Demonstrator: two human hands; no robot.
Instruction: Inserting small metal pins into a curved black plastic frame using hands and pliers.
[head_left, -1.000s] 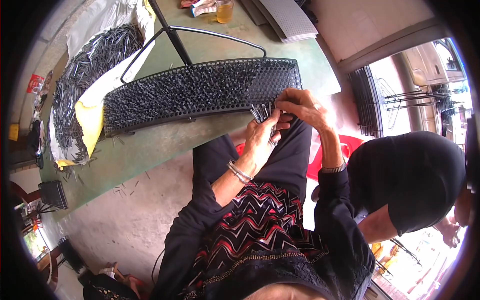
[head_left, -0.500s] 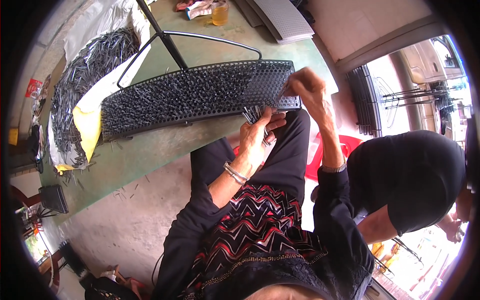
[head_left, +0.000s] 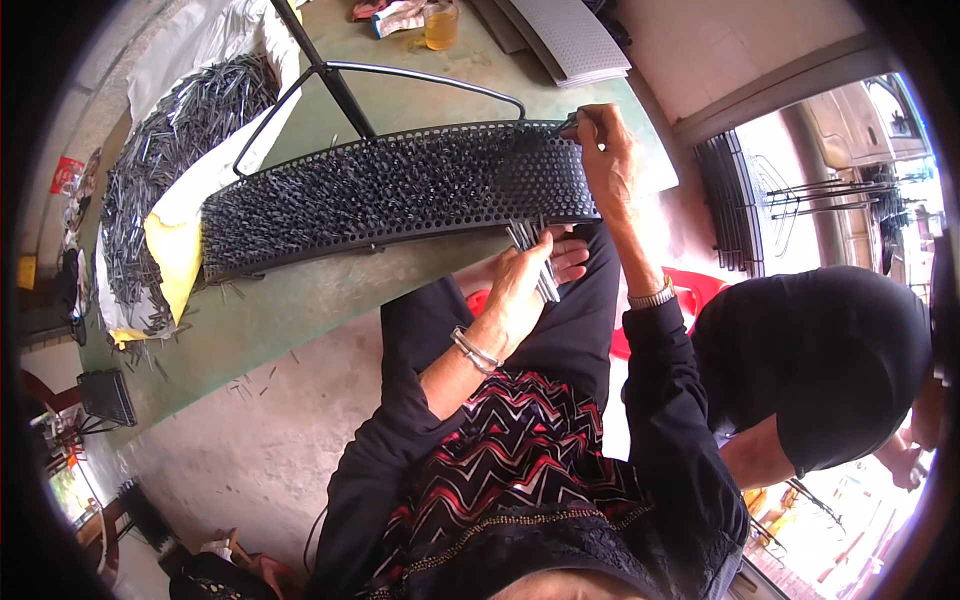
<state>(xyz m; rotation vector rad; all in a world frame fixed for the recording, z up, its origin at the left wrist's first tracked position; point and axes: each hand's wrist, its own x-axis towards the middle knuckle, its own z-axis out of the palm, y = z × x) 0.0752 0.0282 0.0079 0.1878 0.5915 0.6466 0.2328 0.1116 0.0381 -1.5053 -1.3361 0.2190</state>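
Note:
A long black perforated panel (head_left: 545, 185) lies across the table before me, on a bent rod frame with a pole. Dark metal pins (head_left: 360, 190) stand densely in its holes from the left to past the middle; bare holes show at its right end. My left hand (head_left: 520, 290), below the panel's near right edge, is closed around a bunch of thin metal pins (head_left: 537, 262). My right hand (head_left: 610, 160) is at the panel's far right corner, thumb and fingertips pinched on a small dark pin (head_left: 569, 124) that is partly hidden.
A white and yellow sack (head_left: 180, 215) heaped with loose pins (head_left: 190, 130) lies open at the left. Farther back are a glass of amber drink (head_left: 440, 27) and stacked perforated grey sheets (head_left: 565, 45). A person in black (head_left: 815, 365) sits close at my right, beside a red stool (head_left: 690, 290).
My right hand has moved up and slightly left to the panel's far corner. My left hand has shifted a little right and down, still holding the bunch of pins.

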